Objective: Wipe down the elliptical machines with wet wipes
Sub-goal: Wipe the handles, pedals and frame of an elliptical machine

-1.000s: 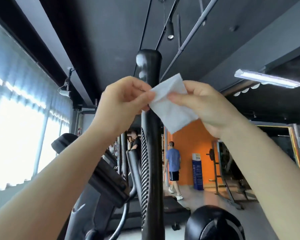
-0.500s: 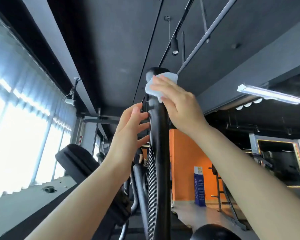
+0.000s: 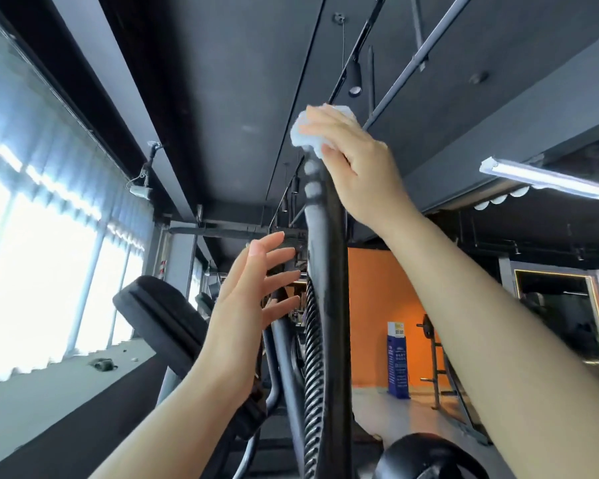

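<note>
Under a dark ceiling [image 3: 194,81], right hand [image 3: 357,160] clutches crumpled wipe [image 3: 303,134] atop ribbed handlebar [image 3: 325,305], seemingly; left hand [image 3: 246,305] splayed, empty.

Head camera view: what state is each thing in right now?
White crumpled wet wipe: bunched over the handle's top.
Black upright elliptical handle: top covered by the wipe.
Right hand: presses the wipe on the handle.
Left hand: fingers spread, holding nothing.
Ceiling tube light: lit.

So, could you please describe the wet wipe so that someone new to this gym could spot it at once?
Find the tall black elliptical handlebar rising up the middle of the view toward the dark ceiling. At its very top, the right hand presses a crumpled white wet wipe over the tip. It is the only pale, soft thing on the bar; the left hand beside it holds nothing.
</note>
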